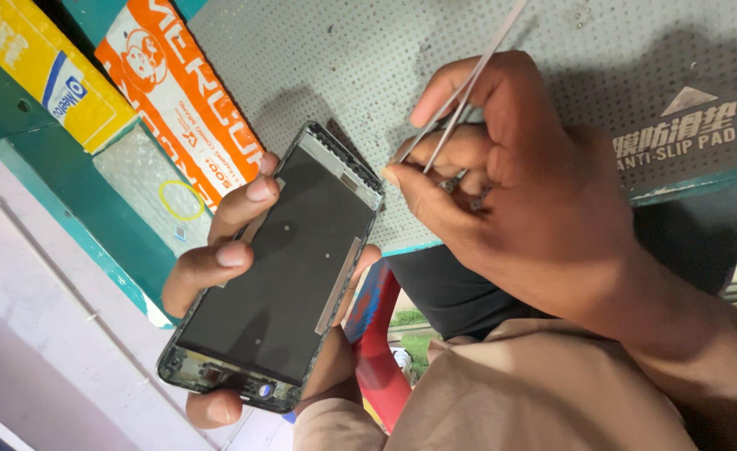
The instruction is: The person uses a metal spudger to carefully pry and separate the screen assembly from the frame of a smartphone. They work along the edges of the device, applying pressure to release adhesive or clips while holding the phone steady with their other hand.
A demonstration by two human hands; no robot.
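Nearest the camera, the left hand (pixel 243 276) held an opened phone (pixel 277 267) in the air, off the near edge of the table (pixel 43 175), in front of the person's lap. Its fingers curled round the phone's left side, two fingertips pressed onto the dark inner plate, the thumb showing at the right side and another fingertip under the lower end. The phone lay tilted, its bare frame facing up, small parts showing at the lower end and a pale strip along the upper end. Below it were a beige sleeve (pixel 510 392), dark trousers, and something red (pixel 377 334) between the knees.

Just beyond, the right hand (pixel 519 192) hovered over the table's near edge, fingers pressed together on thin metal tweezers (pixel 469 83). The thumb and forefinger pinched them near the tips, which pointed at the phone's top right corner, close to it; whether they touched it I could not tell. The tweezers' long end slanted up past the knuckles.

Under that hand lay a grey dotted mat (pixel 343 58), covering the table to its far side. At the mat's left sat an orange packet (pixel 176 92), a clear bubble pouch (pixel 147 188) beside it, and a yellow box (pixel 43 63) towards the far left corner.
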